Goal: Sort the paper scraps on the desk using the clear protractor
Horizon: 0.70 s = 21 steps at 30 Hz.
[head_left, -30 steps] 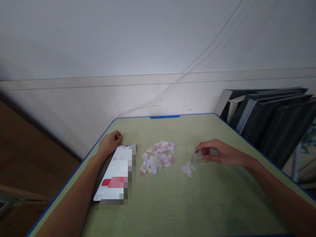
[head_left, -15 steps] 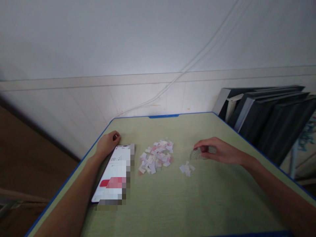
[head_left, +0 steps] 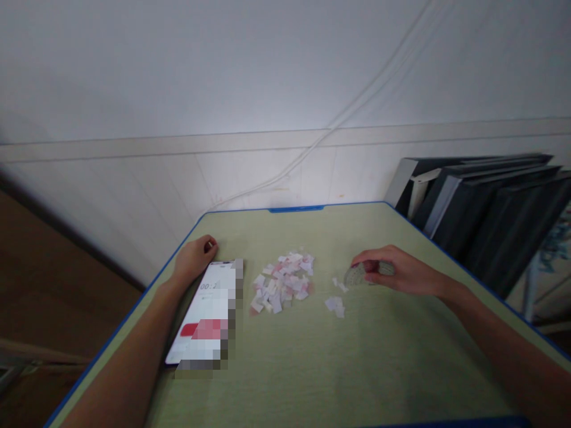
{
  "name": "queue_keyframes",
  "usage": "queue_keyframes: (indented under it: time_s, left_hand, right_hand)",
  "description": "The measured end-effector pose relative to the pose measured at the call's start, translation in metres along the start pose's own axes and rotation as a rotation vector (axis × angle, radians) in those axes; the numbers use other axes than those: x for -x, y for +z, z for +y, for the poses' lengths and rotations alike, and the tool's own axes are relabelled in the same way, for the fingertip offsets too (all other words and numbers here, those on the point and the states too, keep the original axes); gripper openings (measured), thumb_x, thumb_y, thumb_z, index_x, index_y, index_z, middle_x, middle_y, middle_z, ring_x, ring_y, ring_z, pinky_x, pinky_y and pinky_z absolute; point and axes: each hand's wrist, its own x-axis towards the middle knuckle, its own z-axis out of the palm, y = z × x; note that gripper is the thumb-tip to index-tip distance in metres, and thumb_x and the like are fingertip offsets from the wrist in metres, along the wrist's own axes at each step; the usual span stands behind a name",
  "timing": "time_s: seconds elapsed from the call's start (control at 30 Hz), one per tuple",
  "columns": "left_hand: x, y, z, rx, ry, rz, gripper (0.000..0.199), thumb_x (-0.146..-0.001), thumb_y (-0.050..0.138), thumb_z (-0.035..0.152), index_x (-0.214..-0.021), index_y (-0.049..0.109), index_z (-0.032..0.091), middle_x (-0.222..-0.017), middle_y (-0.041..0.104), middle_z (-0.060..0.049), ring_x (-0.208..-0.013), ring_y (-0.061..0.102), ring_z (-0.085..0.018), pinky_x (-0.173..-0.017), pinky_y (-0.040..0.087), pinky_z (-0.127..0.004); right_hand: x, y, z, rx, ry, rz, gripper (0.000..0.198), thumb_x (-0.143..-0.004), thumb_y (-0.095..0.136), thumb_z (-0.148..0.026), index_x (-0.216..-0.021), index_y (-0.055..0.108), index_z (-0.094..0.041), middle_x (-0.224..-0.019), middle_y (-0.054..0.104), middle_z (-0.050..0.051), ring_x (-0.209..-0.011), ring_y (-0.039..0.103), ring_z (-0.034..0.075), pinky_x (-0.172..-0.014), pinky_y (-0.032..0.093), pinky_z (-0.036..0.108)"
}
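In my right hand [head_left: 390, 270] a clear semicircular protractor [head_left: 355, 275] is pinched between thumb and fingers, tilted just above or against the table; I cannot tell which. Small white paper scraps [head_left: 339, 285] lie right beside its left rim, and a few more scraps [head_left: 335, 306] sit slightly nearer to me. Left of these spreads a larger pile of white and pinkish paper scraps [head_left: 285, 279]. My left hand [head_left: 196, 257] rests on the table's left side, fingers curled with nothing visible in them. Its wrist is beside the top of a phone [head_left: 207, 309] showing a timer.
The pale green table [head_left: 289, 368] has a blue edge and stands against a white wall [head_left: 267, 71] with a cable [head_left: 307, 154] running down it. Dark folders or panels [head_left: 482, 208] lean at the right. A brown wooden surface [head_left: 57, 255] is at the left.
The small group of scraps by the protractor has split: some now lie farther away near its rim. The protractor has shifted and tilted slightly. My left hand has stayed put.
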Motion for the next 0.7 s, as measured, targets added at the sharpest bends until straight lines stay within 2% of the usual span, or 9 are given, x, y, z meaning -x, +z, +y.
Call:
queue_keyframes:
  time_s: [0.4,0.7]
  left_hand:
    - [0.0004,-0.0002,-0.0003,-0.009,0.0,0.007,0.028,-0.078,0.038,0.037,-0.083,0.059,0.02,-0.077,0.065,-0.004,-0.069,0.057,-0.017,-0.054,0.034,-0.025]
    - [0.0004,0.0,-0.001,0.014,0.02,0.001,0.029,-0.077,0.038,0.037,-0.083,0.059,0.018,-0.074,0.063,-0.004,-0.067,0.056,-0.017,-0.055,0.034,-0.025]
  right_hand:
    - [-0.0019,0.0034,0.0016,0.106,0.031,0.071,0.026,-0.078,0.049,-0.024,-0.095,0.067,-0.015,-0.064,0.061,0.003,-0.056,0.054,0.015,-0.057,0.042,0.029]
    - [0.0,0.0007,0.0017,0.084,0.054,0.054,0.024,-0.076,0.054,-0.024,-0.092,0.069,-0.015,-0.06,0.06,0.002,-0.053,0.052,0.014,-0.053,0.039,0.027]
